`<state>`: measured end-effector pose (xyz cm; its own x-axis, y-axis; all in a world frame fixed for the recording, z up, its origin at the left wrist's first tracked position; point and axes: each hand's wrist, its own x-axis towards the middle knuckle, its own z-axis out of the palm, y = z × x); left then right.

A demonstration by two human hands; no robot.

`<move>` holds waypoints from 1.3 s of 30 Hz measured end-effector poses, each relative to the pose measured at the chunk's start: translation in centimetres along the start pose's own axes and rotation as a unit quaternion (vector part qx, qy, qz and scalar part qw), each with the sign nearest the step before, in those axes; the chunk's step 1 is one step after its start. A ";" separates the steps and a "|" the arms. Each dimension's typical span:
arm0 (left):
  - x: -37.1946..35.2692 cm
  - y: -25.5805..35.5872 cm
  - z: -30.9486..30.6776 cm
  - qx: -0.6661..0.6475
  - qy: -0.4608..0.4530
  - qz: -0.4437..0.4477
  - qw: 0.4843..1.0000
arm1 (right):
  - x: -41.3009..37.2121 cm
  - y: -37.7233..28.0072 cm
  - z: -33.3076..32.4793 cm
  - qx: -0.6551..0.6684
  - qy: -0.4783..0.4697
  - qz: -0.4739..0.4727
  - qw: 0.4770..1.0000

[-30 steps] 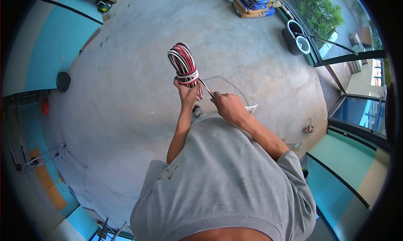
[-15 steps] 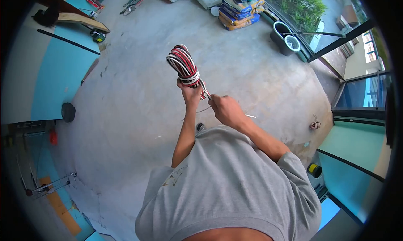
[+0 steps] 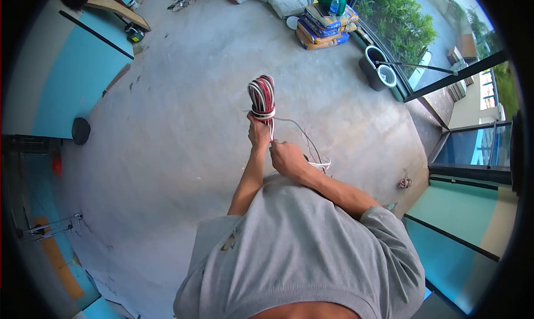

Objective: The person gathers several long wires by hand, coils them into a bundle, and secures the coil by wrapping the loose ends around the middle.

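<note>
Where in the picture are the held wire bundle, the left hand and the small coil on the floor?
Wire bundle (image 3: pixel 262 97): head view, on its upper loops.
Left hand (image 3: pixel 258 134): head view, middle of the hand.
Small coil (image 3: pixel 405 183): head view, middle of its windings.

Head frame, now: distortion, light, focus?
Head view: strong fisheye, floor edges bowing, black corners; head view: daylight outside the glass pane at upper right, lower left dimmer; head view: wire coil sharp enough to separate strands, finer detail by the right hand too small to judge.
</note>
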<state>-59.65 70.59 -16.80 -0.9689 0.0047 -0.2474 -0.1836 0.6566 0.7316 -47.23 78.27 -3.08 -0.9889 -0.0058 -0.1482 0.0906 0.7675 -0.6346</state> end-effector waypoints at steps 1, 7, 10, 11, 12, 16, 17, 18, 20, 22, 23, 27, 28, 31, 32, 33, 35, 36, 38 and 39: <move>-0.3 -0.1 -0.1 0.011 -0.013 0.002 1.000 | -0.3 0.0 0.1 0.010 -0.005 0.006 1.000; -0.6 -0.1 -1.2 0.040 -0.091 -0.074 0.992 | -0.7 1.6 -1.4 0.017 -0.066 0.057 0.996; -1.3 -2.3 -0.9 0.090 -0.032 -0.005 0.995 | -2.4 3.6 -2.2 0.074 -0.115 0.052 0.989; -1.5 -2.7 -1.2 0.098 -0.019 0.005 0.995 | -3.1 3.8 -3.0 0.102 -0.142 0.078 0.982; -1.3 -3.7 -1.1 0.094 -0.010 0.010 0.995 | -4.0 3.4 -4.6 0.129 -0.169 0.106 0.971; -0.7 -5.5 -1.7 0.059 0.006 -0.045 0.997 | -5.6 3.3 -5.7 0.192 -0.214 0.164 0.944; -0.6 -5.6 -1.9 0.045 0.012 -0.060 0.997 | -5.4 3.2 -5.7 0.201 -0.219 0.167 0.940; -0.5 -5.5 -2.2 0.032 0.017 -0.074 0.997 | -5.4 3.0 -5.6 0.212 -0.223 0.171 0.936; -0.4 -5.1 -2.8 -0.013 0.019 -0.118 0.993 | -5.2 2.5 -5.9 0.239 -0.228 0.170 0.929; 0.2 -5.2 -2.5 -0.084 0.075 -0.125 0.986 | -4.7 1.0 -7.0 0.268 -0.227 0.162 0.922; 0.5 -5.3 -2.2 -0.118 0.101 -0.127 0.980 | -4.4 -0.1 -7.7 0.261 -0.223 0.153 0.927; 2.3 -5.2 -2.7 -0.217 0.122 -0.135 0.959 | -3.8 -2.5 -7.0 0.181 -0.157 0.012 0.971; 1.5 -3.7 -3.8 -0.152 0.162 -0.117 0.968 | -3.5 -2.7 -6.7 0.143 -0.128 -0.050 0.980; 0.4 -1.2 -6.6 -0.066 0.083 -0.089 0.990 | -3.3 -4.5 -8.1 0.046 -0.129 -0.081 0.987; 0.5 -1.9 -6.4 -0.044 0.085 -0.050 0.994 | -3.1 -4.0 -8.4 -0.016 -0.125 -0.107 0.986; 0.3 -2.0 -6.8 -0.001 0.072 -0.012 0.997 | -2.9 -3.5 -9.3 -0.065 -0.113 -0.114 0.985; 0.0 -2.3 -7.1 0.083 0.044 0.062 0.994 | -2.6 -2.2 -11.9 -0.164 -0.091 -0.123 0.975; -0.1 -2.5 -7.3 0.123 0.011 0.078 0.989 | -2.4 -1.6 -13.3 -0.192 -0.079 -0.139 0.968; -1.3 -1.7 -8.1 0.231 -0.049 0.136 0.962 | -1.4 0.2 -15.6 -0.252 -0.066 -0.186 0.947; -1.9 -1.0 -8.7 0.284 -0.078 0.166 0.941 | -0.7 0.6 -16.9 -0.330 -0.060 -0.203 0.920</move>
<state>-59.10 63.41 -11.55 -0.9134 0.3614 -0.1873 0.2853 0.8967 0.3385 -48.52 89.59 9.47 -0.9016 -0.4189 -0.1077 -0.4143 0.9080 -0.0629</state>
